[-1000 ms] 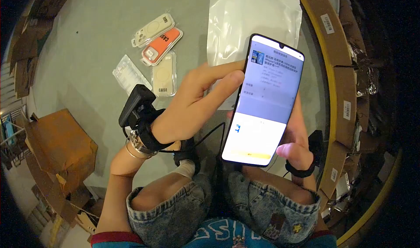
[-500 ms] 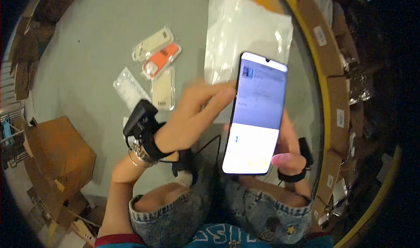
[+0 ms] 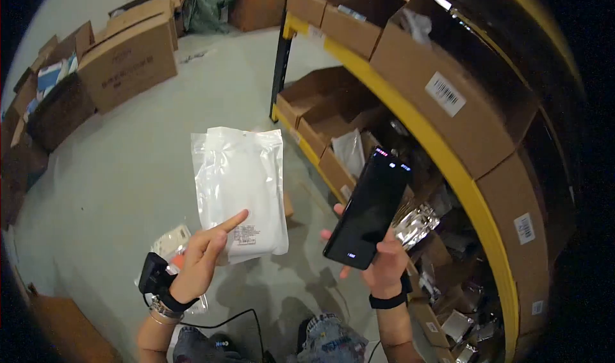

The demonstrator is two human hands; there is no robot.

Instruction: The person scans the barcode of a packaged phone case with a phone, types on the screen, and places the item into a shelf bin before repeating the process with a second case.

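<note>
My left hand (image 3: pixel 200 260) grips the lower left edge of a white plastic bag (image 3: pixel 240 177), with its index finger stretched across the front. Small print shows near the bag's bottom. My right hand (image 3: pixel 384 264) holds a black smartphone (image 3: pixel 370 209) from below, thumb along its edge and fingers behind it. Its screen is dark apart from a few small lit marks. Below the bag, packaged phone cases (image 3: pixel 172 241) lie on the floor, partly hidden by my left hand.
To the right stands a yellow-edged shelf (image 3: pixel 349 58) with labelled cardboard bins (image 3: pixel 442 97) and shiny packets (image 3: pixel 416 225). Cardboard boxes (image 3: pixel 128 62) line the far left. Another box (image 3: pixel 77 328) sits at the lower left. A black cable (image 3: pixel 240 315) runs near my legs.
My view has swung up toward the shelf. The white bag has come off the floor into my left hand, which has left the phone. The bright phone screen has gone dark.
</note>
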